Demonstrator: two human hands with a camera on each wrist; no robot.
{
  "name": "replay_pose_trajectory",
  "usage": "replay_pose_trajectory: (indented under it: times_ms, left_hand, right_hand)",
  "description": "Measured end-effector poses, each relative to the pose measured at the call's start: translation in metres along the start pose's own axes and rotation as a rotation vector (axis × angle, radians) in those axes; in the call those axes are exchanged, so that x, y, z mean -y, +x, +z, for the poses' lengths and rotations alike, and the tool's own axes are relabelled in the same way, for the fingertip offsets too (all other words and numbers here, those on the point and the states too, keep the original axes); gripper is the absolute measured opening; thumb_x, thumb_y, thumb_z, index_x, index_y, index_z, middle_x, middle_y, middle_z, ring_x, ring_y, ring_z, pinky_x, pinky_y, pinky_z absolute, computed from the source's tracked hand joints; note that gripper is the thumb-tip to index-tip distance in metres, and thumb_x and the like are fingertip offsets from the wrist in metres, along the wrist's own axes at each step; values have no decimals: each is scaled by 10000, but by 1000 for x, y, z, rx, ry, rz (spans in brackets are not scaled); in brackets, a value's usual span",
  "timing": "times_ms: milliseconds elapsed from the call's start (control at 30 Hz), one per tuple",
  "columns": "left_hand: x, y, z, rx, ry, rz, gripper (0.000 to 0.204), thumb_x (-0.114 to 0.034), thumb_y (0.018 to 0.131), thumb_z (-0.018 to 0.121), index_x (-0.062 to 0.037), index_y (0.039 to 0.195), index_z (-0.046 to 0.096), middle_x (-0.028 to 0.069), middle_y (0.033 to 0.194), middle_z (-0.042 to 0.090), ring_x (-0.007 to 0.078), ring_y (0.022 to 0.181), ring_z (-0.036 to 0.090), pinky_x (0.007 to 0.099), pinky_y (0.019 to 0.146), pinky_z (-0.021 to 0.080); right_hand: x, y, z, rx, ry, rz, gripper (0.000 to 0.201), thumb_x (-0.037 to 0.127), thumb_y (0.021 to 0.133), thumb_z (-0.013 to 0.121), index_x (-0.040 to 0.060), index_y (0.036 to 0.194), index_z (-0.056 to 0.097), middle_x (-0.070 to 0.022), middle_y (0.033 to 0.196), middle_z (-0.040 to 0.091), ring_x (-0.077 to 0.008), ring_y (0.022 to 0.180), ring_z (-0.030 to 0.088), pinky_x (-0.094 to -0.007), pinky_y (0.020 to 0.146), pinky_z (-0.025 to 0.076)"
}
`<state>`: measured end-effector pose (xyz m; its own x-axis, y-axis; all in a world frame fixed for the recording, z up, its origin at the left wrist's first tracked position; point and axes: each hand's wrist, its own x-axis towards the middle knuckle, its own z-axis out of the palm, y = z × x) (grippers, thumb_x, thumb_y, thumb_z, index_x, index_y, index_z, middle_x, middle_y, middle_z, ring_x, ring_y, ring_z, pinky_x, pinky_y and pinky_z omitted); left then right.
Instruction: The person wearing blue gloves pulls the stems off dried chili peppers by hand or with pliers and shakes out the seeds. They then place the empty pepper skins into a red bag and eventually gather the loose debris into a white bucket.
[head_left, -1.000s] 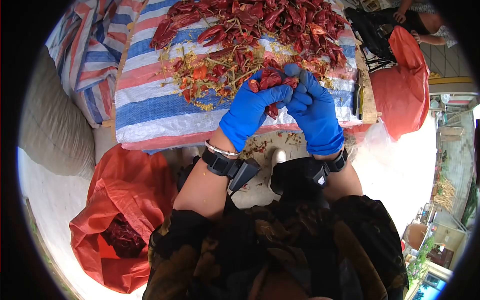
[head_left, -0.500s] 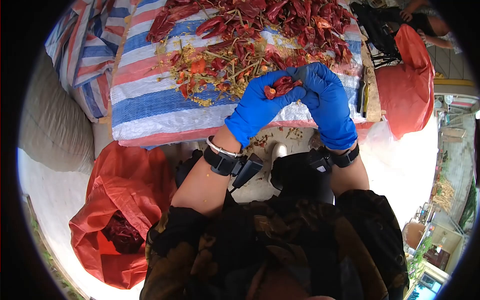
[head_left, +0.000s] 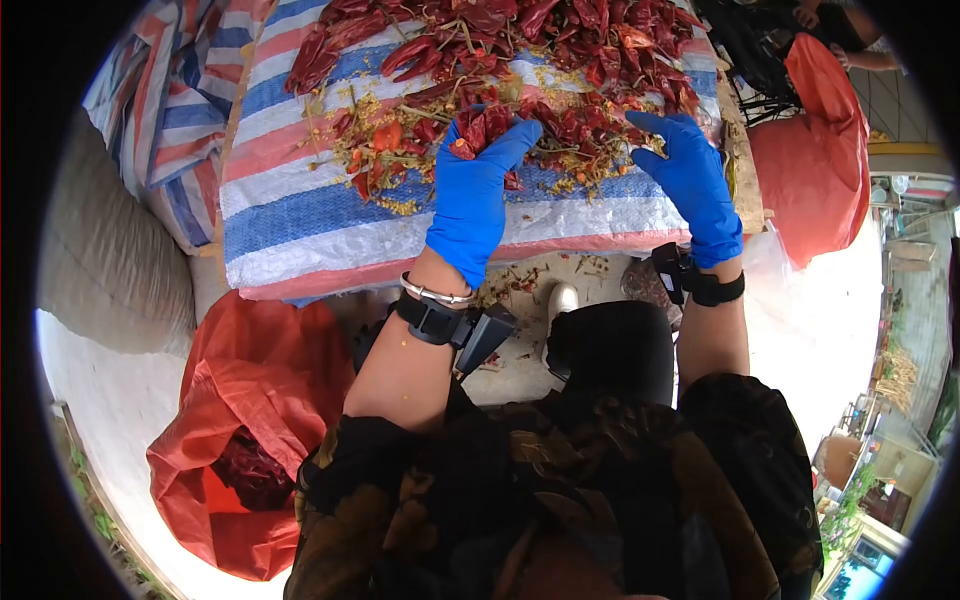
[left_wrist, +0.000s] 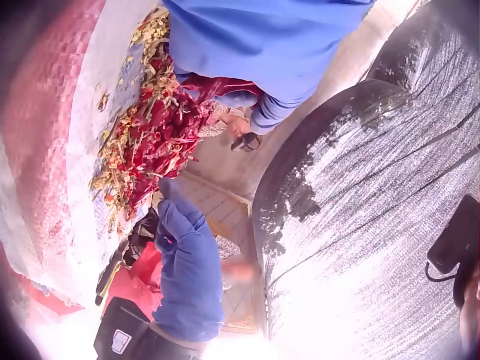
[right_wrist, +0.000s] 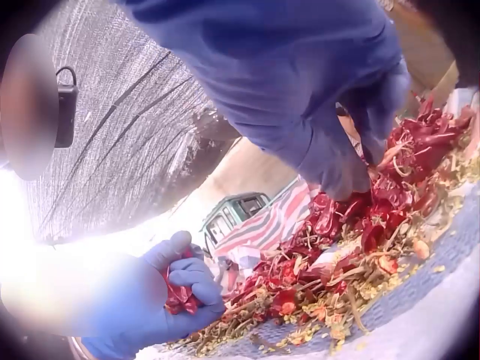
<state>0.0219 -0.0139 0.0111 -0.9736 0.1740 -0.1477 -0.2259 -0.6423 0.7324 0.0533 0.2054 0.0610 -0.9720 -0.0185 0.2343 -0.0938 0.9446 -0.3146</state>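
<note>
Blue gloves cover both hands. In the head view the left hand [head_left: 474, 198] holds dried red peppers [head_left: 484, 128] between thumb and fingers, over the near part of the pile; the right wrist view also shows its fingers curled round red peppers [right_wrist: 180, 297]. The right hand [head_left: 692, 180] is apart from it on the right, thumb and fingers spread, with no pepper visible between them in the head view. Below it in the right wrist view lie heaped peppers [right_wrist: 390, 196], stems and yellow seeds [right_wrist: 339, 313]. The striped sheet [head_left: 300, 222] lies under the pile.
A red sack [head_left: 250, 350] with dark red peppers inside stands at lower left, below a large grey sack [head_left: 125, 240]. Another red sack [head_left: 812, 180] is right of the table. Part of another person [head_left: 862, 30] shows at upper right. A black-handled tool lies near the table's right edge.
The hands, earlier together around a pepper, have separated. The left moved left, still holding peppers; the right moved right and its fingers spread.
</note>
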Motion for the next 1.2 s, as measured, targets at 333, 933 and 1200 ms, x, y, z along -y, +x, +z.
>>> replay_pose_trajectory:
  times_ms: [333, 933, 1200]
  left_hand:
    - [6, 9, -11, -54, -28, 23, 115, -103, 789, 605, -35, 881, 618, 7, 704, 561, 96, 639, 519, 224, 572, 411]
    - [4, 2, -4, 83, -63, -16, 82, -57, 795, 578, -12, 852, 615, 45, 775, 611, 128, 711, 580, 262, 685, 459]
    - [9, 0, 2, 182, -56, -19, 250, 3, 754, 618, -31, 992, 551, 54, 897, 622, 118, 793, 592, 239, 726, 483]
  right_hand:
    - [2, 29, 33, -51, 50, -32, 252, 177, 745, 618, 66, 971, 612, -174, 904, 595, -320, 849, 572, -378, 736, 457]
    - [27, 29, 25, 46, 921, 253, 177, 55, 752, 626, 33, 926, 597, -3, 796, 579, -64, 713, 510, -217, 634, 432]
    - [64, 12, 32, 199, 1062, 322, 187, 82, 812, 586, -13, 973, 582, -71, 809, 625, -110, 671, 604, -214, 570, 482]
